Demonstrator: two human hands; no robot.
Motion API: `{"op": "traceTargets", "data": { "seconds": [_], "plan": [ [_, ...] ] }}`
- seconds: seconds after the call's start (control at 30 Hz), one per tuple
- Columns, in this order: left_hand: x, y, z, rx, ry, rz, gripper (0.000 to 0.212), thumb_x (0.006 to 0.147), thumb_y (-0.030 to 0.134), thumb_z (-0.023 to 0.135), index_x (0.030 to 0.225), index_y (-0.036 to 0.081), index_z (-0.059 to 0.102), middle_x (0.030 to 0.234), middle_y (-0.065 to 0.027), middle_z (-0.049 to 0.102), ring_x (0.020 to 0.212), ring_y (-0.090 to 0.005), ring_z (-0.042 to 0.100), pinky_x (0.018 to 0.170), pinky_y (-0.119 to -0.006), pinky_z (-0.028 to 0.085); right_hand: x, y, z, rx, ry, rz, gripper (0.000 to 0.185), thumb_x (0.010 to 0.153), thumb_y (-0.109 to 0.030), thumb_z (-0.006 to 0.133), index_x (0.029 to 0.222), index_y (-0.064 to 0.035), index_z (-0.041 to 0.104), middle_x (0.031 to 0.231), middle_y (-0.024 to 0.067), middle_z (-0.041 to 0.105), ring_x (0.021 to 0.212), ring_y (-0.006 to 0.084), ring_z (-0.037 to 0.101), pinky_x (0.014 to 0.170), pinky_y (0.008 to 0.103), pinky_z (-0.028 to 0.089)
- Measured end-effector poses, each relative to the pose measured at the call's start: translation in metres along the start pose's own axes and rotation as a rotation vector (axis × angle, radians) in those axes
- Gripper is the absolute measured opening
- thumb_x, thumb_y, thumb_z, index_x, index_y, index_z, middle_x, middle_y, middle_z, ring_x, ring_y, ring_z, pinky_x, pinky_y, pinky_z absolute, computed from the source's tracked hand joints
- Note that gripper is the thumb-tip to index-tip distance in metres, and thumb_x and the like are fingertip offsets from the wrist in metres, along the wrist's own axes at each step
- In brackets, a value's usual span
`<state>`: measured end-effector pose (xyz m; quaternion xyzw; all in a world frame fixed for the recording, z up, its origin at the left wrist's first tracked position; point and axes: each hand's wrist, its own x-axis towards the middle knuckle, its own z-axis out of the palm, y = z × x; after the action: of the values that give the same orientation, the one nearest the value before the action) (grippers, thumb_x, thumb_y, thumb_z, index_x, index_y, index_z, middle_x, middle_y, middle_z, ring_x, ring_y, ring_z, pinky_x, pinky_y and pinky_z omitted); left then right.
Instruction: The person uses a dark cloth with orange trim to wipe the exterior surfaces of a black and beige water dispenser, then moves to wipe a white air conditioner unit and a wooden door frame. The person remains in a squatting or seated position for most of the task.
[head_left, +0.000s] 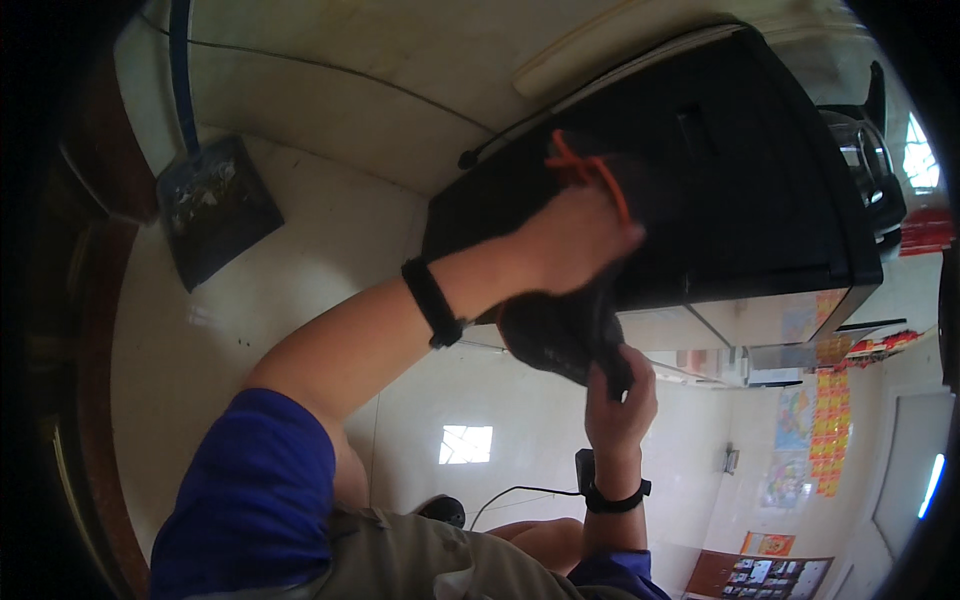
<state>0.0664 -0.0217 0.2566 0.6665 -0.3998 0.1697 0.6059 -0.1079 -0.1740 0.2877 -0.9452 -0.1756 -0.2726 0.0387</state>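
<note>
My left hand (589, 236) reaches across from the left, blurred, and is closed on the upper part of a dark item (547, 337) with orange cord or trim; the item's kind is not clear. Lower down, my right hand (624, 397) pinches a dark strap-like end of the same item between thumb and fingers. The orange part (589, 169) loops above my left knuckles. Both wrists wear black bands, and a small black box with a cable sits at the right wrist. Behind my left hand stands a large black cabinet or appliance (720, 195).
A blue-handled dustpan (217, 214) with debris lies at the left, near a dark brown wooden edge (112, 375). A cord with a black plug (469, 159) runs along the wall beside the black cabinet. A glass pot (862, 157) rests on the cabinet.
</note>
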Motion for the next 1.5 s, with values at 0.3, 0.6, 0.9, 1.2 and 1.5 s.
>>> {"op": "traceTargets", "data": {
  "seconds": [0.3,0.6,0.9,1.2,1.5],
  "plan": [
    [-0.038,0.007,0.022,-0.101,0.078,0.025,0.049,0.100,0.028,0.037,0.142,0.002,0.032,0.147,-0.0201,0.031,0.136,-0.0363,0.029,0.113,-0.040,0.022,0.003,-0.006,-0.012,0.089,-0.420,-0.009,0.065,0.071,0.001,0.068,0.131,-0.0130,0.046,0.101,0.0142,0.058,0.080,0.0323,0.061,0.066,0.0379,0.053],
    [-0.050,0.059,0.019,-0.193,-0.063,-0.128,0.060,0.103,0.040,0.027,0.142,-0.005,0.027,0.148,-0.0158,0.031,0.139,-0.0255,0.026,0.113,-0.033,0.019,-0.022,0.033,-0.016,0.536,-0.030,-0.041,0.046,0.069,0.001,0.067,0.112,-0.0069,0.053,0.093,0.0141,0.063,0.080,0.0344,0.062,0.068,0.0390,0.051],
    [0.019,0.066,0.020,-0.489,0.318,-0.445,0.060,0.101,0.049,0.026,0.142,0.006,0.035,0.141,-0.0095,0.043,0.125,-0.0226,0.044,0.107,-0.037,0.032,-0.007,0.054,-0.014,0.679,-0.006,-0.109,0.042,0.078,-0.009,0.065,0.118,-0.0150,0.051,0.089,0.0106,0.057,0.075,0.0338,0.061,0.061,0.0419,0.050],
    [0.006,0.142,0.055,-0.372,0.409,-0.603,0.067,0.099,0.055,0.022,0.138,0.002,0.038,0.133,-0.0112,0.050,0.118,-0.0236,0.050,0.101,-0.037,0.041,-0.020,0.084,-0.032,0.869,0.224,-0.169,0.034,0.077,-0.010,0.066,0.109,-0.0139,0.058,0.085,0.0091,0.058,0.074,0.0309,0.061,0.061,0.0389,0.049],
    [0.005,0.088,0.009,0.159,0.145,-0.115,0.053,0.098,0.037,0.030,0.135,0.000,0.038,0.134,-0.0174,0.045,0.122,-0.0319,0.042,0.107,-0.042,0.028,0.008,0.100,-0.005,0.486,0.385,-0.040,0.033,0.064,-0.005,0.073,0.095,-0.0107,0.064,0.092,0.0102,0.061,0.080,0.0312,0.059,0.065,0.0387,0.048]
  ]
}}
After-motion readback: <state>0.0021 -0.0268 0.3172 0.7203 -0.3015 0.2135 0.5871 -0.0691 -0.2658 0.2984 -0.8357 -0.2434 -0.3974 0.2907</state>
